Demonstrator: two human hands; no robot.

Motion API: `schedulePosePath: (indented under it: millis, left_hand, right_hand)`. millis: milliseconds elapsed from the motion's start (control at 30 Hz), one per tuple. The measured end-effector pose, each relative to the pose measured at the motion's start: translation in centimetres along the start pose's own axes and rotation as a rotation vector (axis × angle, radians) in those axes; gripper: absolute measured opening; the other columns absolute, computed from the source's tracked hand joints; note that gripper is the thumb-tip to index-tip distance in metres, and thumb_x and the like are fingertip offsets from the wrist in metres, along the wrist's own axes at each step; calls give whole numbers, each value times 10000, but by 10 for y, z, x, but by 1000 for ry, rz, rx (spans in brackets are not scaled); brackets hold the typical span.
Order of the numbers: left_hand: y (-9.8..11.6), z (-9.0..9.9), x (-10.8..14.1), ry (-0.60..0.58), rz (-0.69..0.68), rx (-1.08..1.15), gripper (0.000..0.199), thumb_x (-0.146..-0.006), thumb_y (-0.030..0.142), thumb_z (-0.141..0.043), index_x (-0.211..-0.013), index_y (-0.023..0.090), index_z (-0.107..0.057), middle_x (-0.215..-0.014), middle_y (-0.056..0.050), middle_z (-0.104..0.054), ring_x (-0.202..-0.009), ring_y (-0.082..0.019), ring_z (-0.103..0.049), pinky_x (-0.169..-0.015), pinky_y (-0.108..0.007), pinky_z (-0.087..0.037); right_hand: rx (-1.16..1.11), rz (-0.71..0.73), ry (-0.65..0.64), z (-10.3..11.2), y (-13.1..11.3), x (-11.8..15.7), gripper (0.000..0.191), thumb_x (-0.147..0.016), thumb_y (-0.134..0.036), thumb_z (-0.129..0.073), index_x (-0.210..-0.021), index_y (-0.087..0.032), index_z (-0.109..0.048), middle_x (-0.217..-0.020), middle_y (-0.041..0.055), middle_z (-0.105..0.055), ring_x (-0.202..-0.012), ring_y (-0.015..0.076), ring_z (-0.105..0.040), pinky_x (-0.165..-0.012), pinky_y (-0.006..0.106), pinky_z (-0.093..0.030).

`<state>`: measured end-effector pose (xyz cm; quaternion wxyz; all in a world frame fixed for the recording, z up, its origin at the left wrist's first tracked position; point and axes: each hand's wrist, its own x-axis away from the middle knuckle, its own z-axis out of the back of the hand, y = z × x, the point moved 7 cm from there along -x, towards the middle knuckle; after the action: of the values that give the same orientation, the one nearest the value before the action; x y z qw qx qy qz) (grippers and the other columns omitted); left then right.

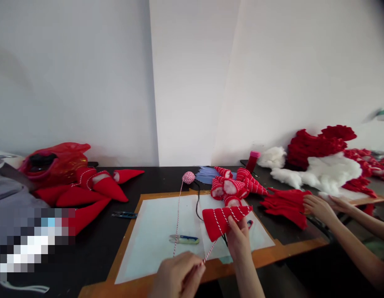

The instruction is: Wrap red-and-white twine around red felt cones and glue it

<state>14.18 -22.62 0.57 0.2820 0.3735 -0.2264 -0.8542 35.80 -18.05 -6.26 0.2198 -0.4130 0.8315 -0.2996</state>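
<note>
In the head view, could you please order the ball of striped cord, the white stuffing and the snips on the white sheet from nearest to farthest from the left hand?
1. Snips: just beyond the left hand.
2. Ball of striped cord: farther ahead.
3. White stuffing: far off to the right.

The person's right hand holds a red felt cone banded with cord, its wide end toward the left. The left hand, nearer and to the left, pinches the red-and-white twisted cord trailing from that cone. A strand leads far to a round red-and-white cord ball. Blue-handled metal snips lie on white paper. Cord-banded red stuffed cones cluster farther off. Leftward, mostly plain red cones lie beside a glossy red plastic bag. At right, a co-worker's hand touches red fabric pieces, nearer than fluffy white stuffing.
</note>
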Motion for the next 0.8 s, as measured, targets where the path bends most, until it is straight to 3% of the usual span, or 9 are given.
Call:
schedulePosePath:
  millis: [67, 167, 367, 633, 800]
  left_hand:
    - [1, 22, -16, -5, 1, 31, 246, -997, 241, -454, -796, 202, -590, -651, 26, -579, -559, -103, -531, -507, -205, -348]
    - [2, 34, -34, -62, -19, 53, 229, -1004, 249, -460, -834, 203, -606, -680, 33, -581, -567, -95, -503, -517, -205, -329]
    - [11, 26, -47, -209, -90, 47, 196, -1003, 241, -473, -890, 214, -630, -743, 41, -625, -619, -89, -521, -597, -207, -350]
    - [-21, 38, -50, -150, 67, 84, 244, -990, 293, -477, -822, 187, -620, -737, 13, -624, -621, -100, -500, -535, -197, -319]
    - [-29, 34, -56, -149, 84, 180, 242, -973, 324, -511, -844, 177, -653, -725, 10, -608, -606, -101, -463, -543, -202, -320]
  right_hand:
    - [35, -22, -26, 7, 1, 1, 420, -715, -286, -870, -1094, -306, -692, -1025, -18, -767, -916, 148, -702, -830, 264, -544]
    - [82, -53, -72, 11, 6, 1, 442, -700, -301, -881, -1103, -286, -701, -1065, 21, -766, -988, 197, -700, -880, 324, -538]
    - [143, -48, -149, 8, 13, 2, 468, -683, -261, -890, -1109, -269, -698, -1132, 36, -743, -1091, 216, -656, -975, 341, -484]
    - [71, -99, -245, 0, 10, 9, 453, -740, -281, -844, -1161, -294, -675, -1133, 41, -728, -1036, 201, -661, -910, 318, -505]
    - [6, -183, -340, -12, 9, 17, 530, -697, -362, -853, -1184, -290, -655, -1062, 68, -715, -920, 223, -667, -826, 354, -521]
